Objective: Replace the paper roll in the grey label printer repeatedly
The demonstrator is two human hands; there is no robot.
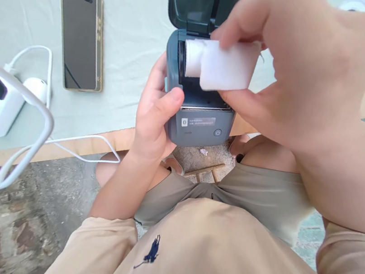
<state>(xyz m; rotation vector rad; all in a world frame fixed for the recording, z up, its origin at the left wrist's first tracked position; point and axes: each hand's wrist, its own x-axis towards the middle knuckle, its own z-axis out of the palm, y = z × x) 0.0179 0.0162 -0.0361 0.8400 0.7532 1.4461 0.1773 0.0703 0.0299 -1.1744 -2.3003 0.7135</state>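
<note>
The right hand (302,68) pinches a white paper roll (220,65) directly above the open bay of the grey printer (198,121), which the left hand (155,110) grips by its side.

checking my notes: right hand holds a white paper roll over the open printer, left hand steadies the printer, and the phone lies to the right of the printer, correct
One slip: the phone lies to the left of the printer, not the right, as the head view shows. The right hand does hold the paper roll and the left hand steadies the printer.
</note>
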